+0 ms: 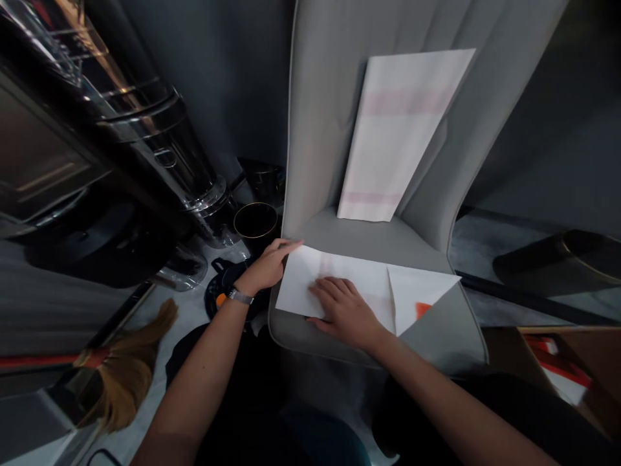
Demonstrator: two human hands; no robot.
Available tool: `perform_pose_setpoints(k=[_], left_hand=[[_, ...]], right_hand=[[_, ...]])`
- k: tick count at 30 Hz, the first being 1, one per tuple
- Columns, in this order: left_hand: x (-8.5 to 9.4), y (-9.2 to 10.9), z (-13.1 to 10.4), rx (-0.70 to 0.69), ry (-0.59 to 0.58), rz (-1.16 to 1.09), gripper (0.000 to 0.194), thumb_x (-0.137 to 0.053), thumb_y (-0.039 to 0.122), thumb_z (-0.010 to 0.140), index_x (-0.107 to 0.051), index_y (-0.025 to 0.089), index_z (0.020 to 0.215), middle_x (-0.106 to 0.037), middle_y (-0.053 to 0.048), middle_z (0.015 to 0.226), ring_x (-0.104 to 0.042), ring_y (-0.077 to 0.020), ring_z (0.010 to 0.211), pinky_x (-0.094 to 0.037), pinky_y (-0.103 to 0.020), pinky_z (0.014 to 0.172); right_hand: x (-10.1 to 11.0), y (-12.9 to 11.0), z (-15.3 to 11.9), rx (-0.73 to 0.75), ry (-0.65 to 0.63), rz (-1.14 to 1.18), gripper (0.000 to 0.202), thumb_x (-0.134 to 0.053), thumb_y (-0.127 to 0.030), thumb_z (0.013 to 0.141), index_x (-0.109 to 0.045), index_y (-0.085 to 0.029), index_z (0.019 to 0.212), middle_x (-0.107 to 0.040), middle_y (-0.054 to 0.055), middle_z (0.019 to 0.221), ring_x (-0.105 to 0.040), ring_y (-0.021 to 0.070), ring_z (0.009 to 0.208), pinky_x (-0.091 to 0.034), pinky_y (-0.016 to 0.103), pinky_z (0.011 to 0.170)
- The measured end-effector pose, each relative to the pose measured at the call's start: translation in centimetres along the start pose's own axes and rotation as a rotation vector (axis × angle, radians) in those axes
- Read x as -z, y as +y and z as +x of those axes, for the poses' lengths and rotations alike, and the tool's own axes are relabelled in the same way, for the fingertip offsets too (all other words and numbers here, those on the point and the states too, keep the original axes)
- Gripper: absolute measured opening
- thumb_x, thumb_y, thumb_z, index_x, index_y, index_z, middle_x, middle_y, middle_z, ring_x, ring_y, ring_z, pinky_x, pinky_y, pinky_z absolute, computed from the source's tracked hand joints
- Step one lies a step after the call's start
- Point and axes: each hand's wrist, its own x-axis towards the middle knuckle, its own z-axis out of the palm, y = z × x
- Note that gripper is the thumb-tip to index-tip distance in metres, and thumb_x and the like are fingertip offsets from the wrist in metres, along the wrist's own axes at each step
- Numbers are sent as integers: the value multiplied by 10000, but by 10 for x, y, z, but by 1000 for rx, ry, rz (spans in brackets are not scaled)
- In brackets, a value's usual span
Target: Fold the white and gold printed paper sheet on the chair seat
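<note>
A long white sheet of paper (361, 278) lies across the seat of a grey chair (436, 349). Its right end is folded over into a pointed flap (412, 285) with an orange-red patch near the edge. My right hand (342, 307) rests on the paper's left half, palm down, fingers stretched out. At the upper left corner of the paper, my left hand (269, 265) touches the edge with its fingers extended. Against the chair's backrest leans another folded white paper piece (398, 136) with faint pink bands.
On the floor at left are a straw broom (126, 369) and a black bin with a gold rim (256, 223). Shiny dark cylinders (165, 149) stand beyond. At right are another dark bin (557, 262) and a cardboard box (596, 356) holding red and white items.
</note>
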Motion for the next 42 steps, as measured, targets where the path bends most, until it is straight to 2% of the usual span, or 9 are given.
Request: perform_pose_setpoints(k=[3, 8, 12, 15, 24, 29, 36, 39, 42], left_hand=[[-3, -5, 0, -55, -71, 198, 430, -526, 179, 967, -670, 289, 1356, -466, -93, 1521, -442, -298, 1391, -337, -488, 1177], [-2, -1, -8, -114, -138, 288, 338, -647, 264, 950, -718, 321, 1275, -552, -48, 1461, -510, -277, 1312, -391, -456, 1133], [-4, 6, -19, -178, -132, 297, 252, -616, 311, 988, -744, 296, 1204, -584, -47, 1424, -534, -256, 1303, -416, -426, 1112], [-9, 5, -23, -177, -64, 293, 332, -565, 297, 1011, -661, 294, 1329, -585, -59, 1408, -535, -245, 1298, -412, -437, 1123], [-15, 2, -11, -89, 23, 304, 297, -528, 328, 1017, -687, 293, 1265, -576, -58, 1345, -536, -260, 1206, -416, -471, 1104], [-17, 1, 0, -16, 74, 227, 232, -568, 332, 996, -711, 246, 1156, -601, -59, 1252, -551, -251, 1133, -427, -435, 1081], [-23, 9, 5, 45, 168, 289, 207, -624, 309, 960, -679, 242, 1147, -644, -59, 1165, -568, -265, 1097, -466, -439, 1020], [-30, 18, 0, -69, 249, 322, 294, -560, 284, 998, -623, 235, 1282, -611, -82, 1298, -547, -263, 1224, -440, -448, 1082], [-42, 26, -8, -220, 193, 352, 365, -474, 310, 1048, -559, 239, 1396, -534, -95, 1462, -469, -252, 1384, -371, -449, 1174]], right_hand=[[7, 2, -10, 50, 6, 25, 367, -653, -250, 922, -669, -164, 1278, -647, 163, 1355, -550, 335, 1281, -431, 525, 1094], [27, 7, -29, 46, -56, 28, 310, -582, -129, 893, -718, -178, 1168, -703, 132, 1232, -629, 308, 1156, -504, 501, 1015], [27, 7, -42, 3, -64, -22, 436, -616, -151, 871, -652, -151, 1306, -659, 167, 1331, -616, 324, 1200, -506, 516, 1036], [18, 2, -45, -54, 11, -36, 492, -659, -238, 892, -604, -145, 1372, -627, 187, 1372, -604, 332, 1217, -502, 513, 1044], [12, -10, -28, -151, 165, 64, 189, -584, -271, 960, -678, -195, 1105, -723, 117, 1071, -645, 286, 1034, -490, 444, 935], [22, 13, -14, -536, 149, 397, 414, -449, -456, 1003, -456, -246, 647, -575, 20, 613, -561, 191, 629, -413, 306, 620], [21, 58, 6, -724, 135, 515, 322, -467, -493, 878, -425, -257, 663, -511, -17, 592, -479, 166, 570, -317, 287, 559], [19, 67, 14, -760, 143, 503, 276, -457, -460, 869, -444, -254, 685, -525, -10, 589, -488, 172, 562, -324, 293, 568], [18, 71, 17, -770, 132, 519, 231, -463, -419, 865, -505, -238, 728, -581, 13, 631, -526, 185, 584, -356, 299, 587]])
